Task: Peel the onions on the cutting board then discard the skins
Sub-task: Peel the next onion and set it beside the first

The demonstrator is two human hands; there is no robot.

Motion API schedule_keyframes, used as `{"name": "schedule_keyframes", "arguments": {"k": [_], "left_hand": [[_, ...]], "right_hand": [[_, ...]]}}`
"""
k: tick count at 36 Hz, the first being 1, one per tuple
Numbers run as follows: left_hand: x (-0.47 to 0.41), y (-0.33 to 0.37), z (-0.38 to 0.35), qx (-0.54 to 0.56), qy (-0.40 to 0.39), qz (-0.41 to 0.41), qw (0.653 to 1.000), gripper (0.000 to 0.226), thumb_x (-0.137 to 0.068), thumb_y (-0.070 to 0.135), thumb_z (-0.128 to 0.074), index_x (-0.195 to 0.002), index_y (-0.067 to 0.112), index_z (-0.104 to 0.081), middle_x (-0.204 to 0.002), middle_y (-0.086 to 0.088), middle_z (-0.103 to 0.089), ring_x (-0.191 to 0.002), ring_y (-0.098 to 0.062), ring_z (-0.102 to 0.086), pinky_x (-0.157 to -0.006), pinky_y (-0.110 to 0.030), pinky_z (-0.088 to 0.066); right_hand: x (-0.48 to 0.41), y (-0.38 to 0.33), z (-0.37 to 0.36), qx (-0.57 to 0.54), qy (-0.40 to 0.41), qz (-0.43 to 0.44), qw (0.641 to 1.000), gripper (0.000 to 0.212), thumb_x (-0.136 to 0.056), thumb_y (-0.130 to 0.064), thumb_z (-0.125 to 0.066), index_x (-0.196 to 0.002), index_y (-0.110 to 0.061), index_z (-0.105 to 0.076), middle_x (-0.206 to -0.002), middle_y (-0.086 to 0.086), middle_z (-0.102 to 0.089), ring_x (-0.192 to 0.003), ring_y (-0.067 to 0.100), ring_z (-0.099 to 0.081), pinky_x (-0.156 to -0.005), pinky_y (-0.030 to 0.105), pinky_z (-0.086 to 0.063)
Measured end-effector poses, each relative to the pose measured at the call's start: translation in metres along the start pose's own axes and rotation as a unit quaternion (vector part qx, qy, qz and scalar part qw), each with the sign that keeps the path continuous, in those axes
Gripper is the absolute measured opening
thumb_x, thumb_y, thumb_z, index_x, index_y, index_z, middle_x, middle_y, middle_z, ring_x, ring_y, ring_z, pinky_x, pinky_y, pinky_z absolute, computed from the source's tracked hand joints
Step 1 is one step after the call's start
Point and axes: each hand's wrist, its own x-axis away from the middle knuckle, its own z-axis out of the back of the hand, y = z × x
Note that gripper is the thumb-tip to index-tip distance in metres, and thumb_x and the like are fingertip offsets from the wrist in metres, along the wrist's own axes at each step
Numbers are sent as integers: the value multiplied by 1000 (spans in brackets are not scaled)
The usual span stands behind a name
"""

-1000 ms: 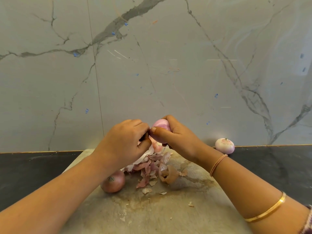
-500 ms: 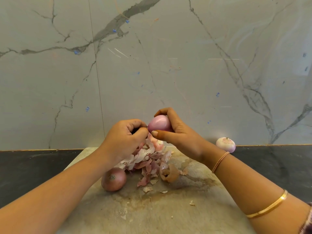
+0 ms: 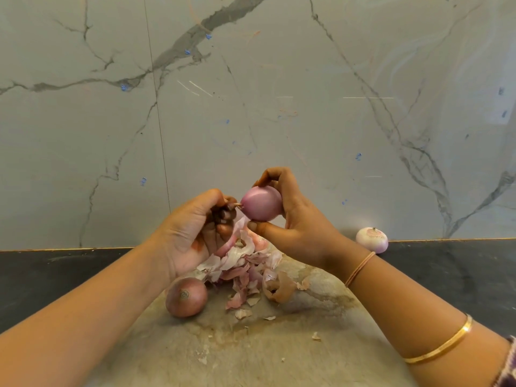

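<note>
My right hand [image 3: 296, 222] grips a smooth pink peeled onion [image 3: 261, 203] in the air above the cutting board [image 3: 251, 353]. My left hand [image 3: 195, 233] is curled beside it, its fingertips pinching the small tip at the onion's left end. Under both hands lies a pile of pink and brown skins [image 3: 243, 263]. An unpeeled brown onion [image 3: 186, 296] rests on the board, below my left wrist. A pale peeled onion [image 3: 372, 239] sits on the dark counter at the right, against the wall.
The worn board lies on a dark counter [image 3: 452, 272] that ends at a marble wall [image 3: 251, 93] close behind. Loose skin scraps [image 3: 315, 336] are scattered over the board's middle.
My right hand has lifted the onion higher and turned it, showing more of its smooth side. My left hand has rolled palm-up and pinches the onion's tip.
</note>
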Motion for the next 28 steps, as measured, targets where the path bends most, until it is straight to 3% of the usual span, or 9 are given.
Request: {"name": "schedule_keyframes", "arguments": {"k": [2,5,9,12,14,18,21,24,28], "left_hand": [[-1,3,2,-3,6,-28,1000,24,-88,3,-44,-67,8,-55,-56,-1,-46,-46,-6,-39,-36,-13,-35],[-3,1,7,-189,46,-134,972,27,-91,5,-48,-69,7,-62,-57,-1,-53,-48,-7,-45,-42,-17,-40],[-2,-8,12,-409,30,-278,868,17,-85,25,-54,-78,19,-68,-65,1,-67,-57,-16,-57,-55,-32,-48],[0,-9,13,-496,6,-372,784,15,-79,29,-50,-82,30,-65,-75,12,-67,-70,-8,-63,-57,-19,-50],[1,-6,13,-522,-12,-408,749,16,-78,28,-52,-87,29,-65,-82,17,-65,-78,-2,-62,-61,-13,-49],[-3,-3,18,-594,-32,-446,669,39,-76,40,-47,-89,14,-74,-74,10,-67,-75,-3,-60,-63,-17,-49],[-5,-1,20,-640,-54,-442,626,40,-78,38,-44,-85,14,-75,-70,6,-68,-65,-6,-59,-56,-19,-49],[-6,-1,21,-684,-63,-428,587,41,-79,38,-40,-76,13,-73,-62,4,-64,-55,-13,-59,-47,-33,-49],[-7,-2,20,-730,-48,-413,543,31,-79,30,-46,-66,11,-67,-54,2,-57,-48,-17,-50,-42,-19,-28]], "right_hand": [[0,1,0,9,5,2,1000,54,-86,-10,-71,-108,-39,-32,-116,-8,-48,-104,18,-57,-92,24,-51],[0,3,0,14,6,-3,1000,54,-86,-10,-71,-109,-40,-31,-119,-5,-49,-104,18,-57,-93,25,-52],[-1,6,0,30,9,-10,999,58,-85,-12,-72,-117,-35,-29,-119,-2,-50,-105,18,-58,-92,28,-53],[-1,7,2,42,10,-14,999,57,-85,-14,-73,-117,-33,-30,-117,-3,-50,-102,18,-58,-90,27,-54],[-1,7,3,51,10,-14,999,56,-85,-14,-73,-116,-33,-31,-114,-4,-51,-99,18,-58,-87,25,-53],[-1,7,3,93,1,-6,996,53,-85,-16,-73,-115,-32,-32,-111,-4,-51,-96,18,-58,-84,27,-52],[-2,8,4,128,-16,-5,992,53,-84,-14,-72,-115,-33,-33,-112,-4,-52,-94,17,-56,-81,25,-51],[-2,9,4,161,-30,2,986,49,-85,-14,-71,-117,-30,-37,-112,-4,-53,-92,16,-54,-74,21,-49],[-2,10,4,214,-44,12,976,54,-87,-18,-70,-132,-22,-42,-128,-2,-54,-107,15,-52,-85,17,-45]]}}
